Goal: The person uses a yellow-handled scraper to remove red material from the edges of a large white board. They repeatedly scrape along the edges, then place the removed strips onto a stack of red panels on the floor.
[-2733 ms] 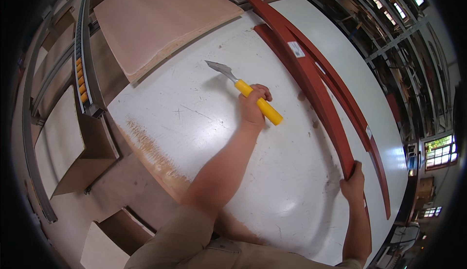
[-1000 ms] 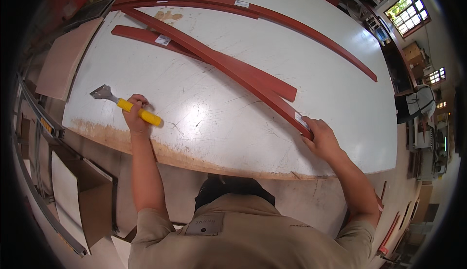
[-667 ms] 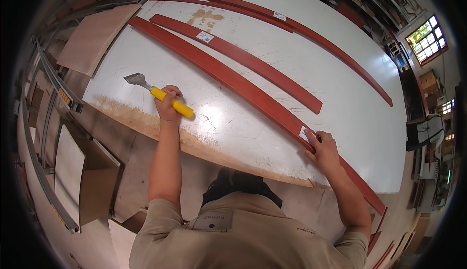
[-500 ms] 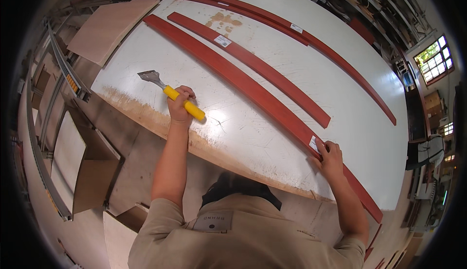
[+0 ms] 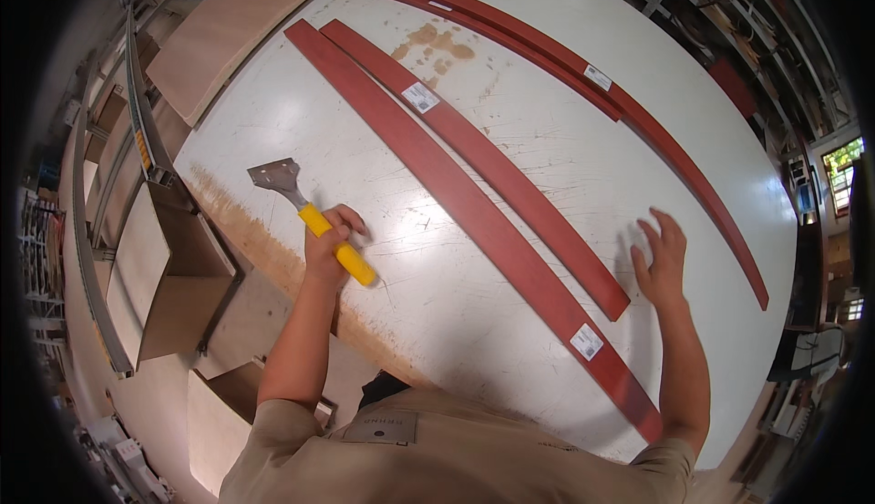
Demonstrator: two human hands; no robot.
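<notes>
Left hand [image 5: 326, 247] grips a yellow-handled metal scraper [image 5: 310, 216] — right hand [image 5: 660, 258], fingers spread and empty, hovers just beyond two long red wooden slats [image 5: 474, 190].

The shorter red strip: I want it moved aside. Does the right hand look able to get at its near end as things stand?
Probably yes. The right hand is open and empty, beside the near end of the shorter red strip, with only bare white table between them. The left hand holds the yellow-handled scraper, well clear.
</notes>
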